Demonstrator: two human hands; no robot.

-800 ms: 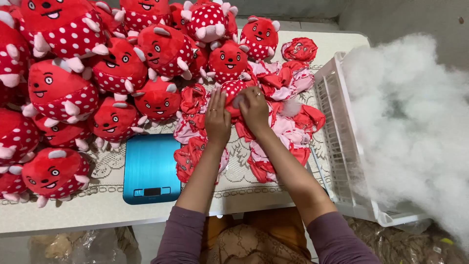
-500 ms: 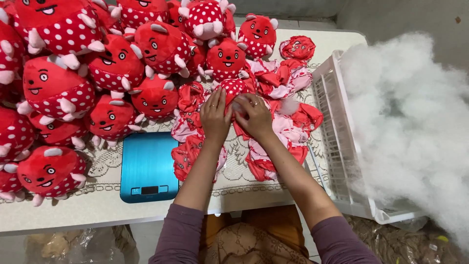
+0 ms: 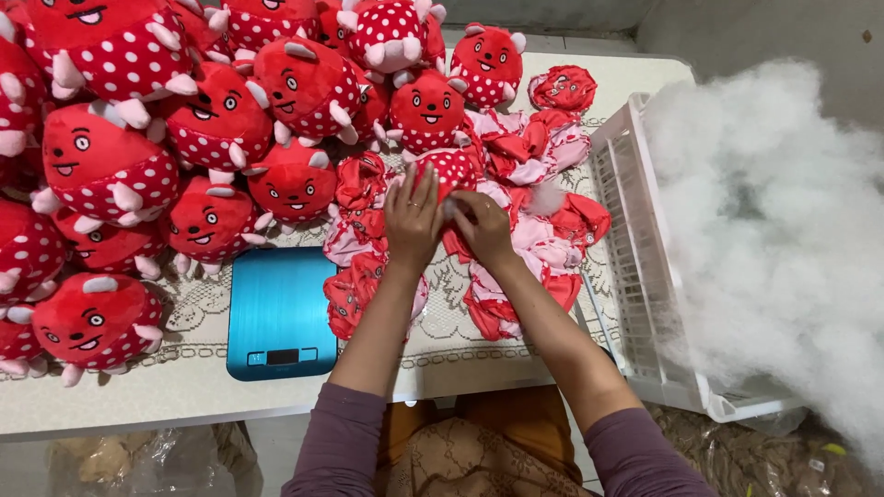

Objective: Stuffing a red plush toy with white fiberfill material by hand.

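Note:
My left hand (image 3: 412, 217) and my right hand (image 3: 481, 225) meet over a small red polka-dot plush toy (image 3: 451, 172) in the middle of the table. Both hands grip this toy, the left with fingers laid along its left side, the right pinching its lower edge. Around and under my hands lies a pile of flat, unstuffed red and pink toy skins (image 3: 539, 225). More empty skins (image 3: 359, 248) lie to the left of my left wrist.
Many stuffed red dotted toys (image 3: 110, 166) crowd the left and far side of the table. A blue kitchen scale (image 3: 279, 311) sits near the front edge. A white slatted crate (image 3: 635, 276) at the right holds a big heap of white stuffing (image 3: 783, 239).
My hands have drawn slightly toward me and closed together on the small dotted toy; the view has shifted a little.

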